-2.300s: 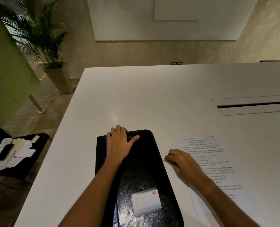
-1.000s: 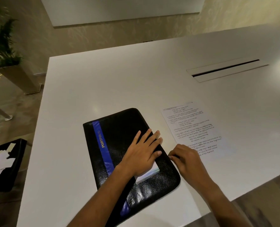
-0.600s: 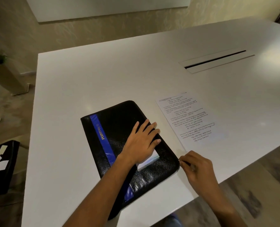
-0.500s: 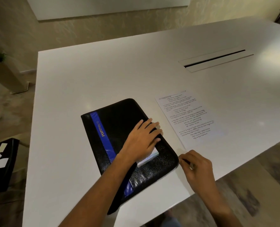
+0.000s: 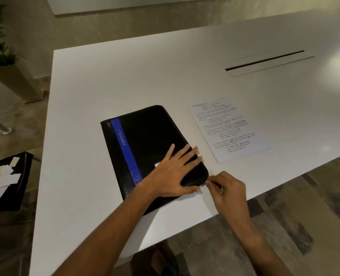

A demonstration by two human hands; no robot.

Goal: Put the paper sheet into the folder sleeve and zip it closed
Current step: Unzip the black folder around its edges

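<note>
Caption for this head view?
Left hand flat on the black folder, right hand pinching the zipper at its corner, paper sheet alongside.

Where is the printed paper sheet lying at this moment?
In the head view, the paper sheet lies flat on the white table, right of the black folder and apart from it, nearer than the table slot.

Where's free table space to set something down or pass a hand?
Free: table between the folder, the paper sheet and the cable slot; the strip left of the folder. Tight: gap between folder and sheet; folder's near corner, left hand flat on it, right hand pinching its edge.
</note>
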